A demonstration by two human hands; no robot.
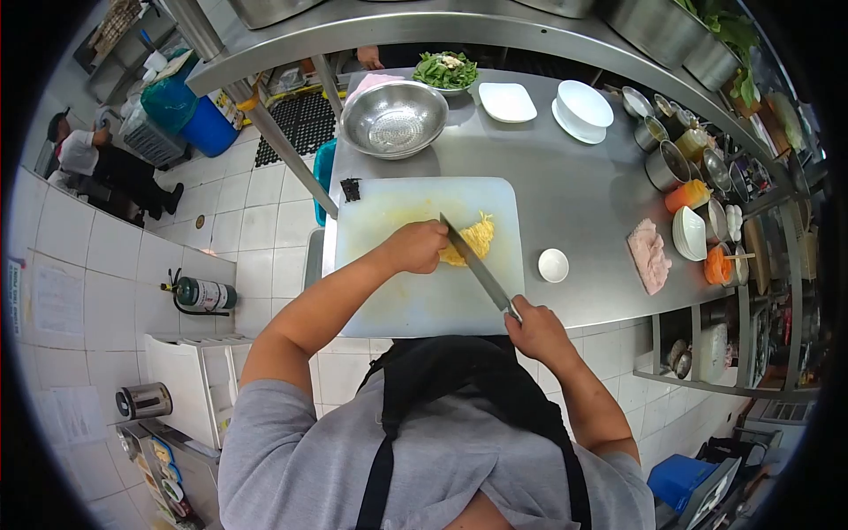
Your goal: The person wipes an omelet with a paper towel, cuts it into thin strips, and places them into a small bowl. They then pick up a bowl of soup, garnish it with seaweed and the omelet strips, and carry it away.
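Observation:
A large kitchen knife (480,268) lies slantwise across a mound of yellow, finely cut food (478,237) on the white cutting board (397,309). My right hand (539,332) grips its handle at the board's near right edge. Curled fingers of my left hand (418,246) press at the food's left side, right beside the blade near its tip; the fingertips are partly hidden. At the board's upper left corner sits a small dark piece (351,190). To the right of the board stands a small white bowl (554,265).
Behind the board are a metal bowl (394,119), a bowl of green leaves (445,71), a white plate (508,102) and white bowls (584,110). A pink cloth (649,256) and several containers line the right side. An overhead shelf (424,33) crosses above. Another person (110,163) stands far left.

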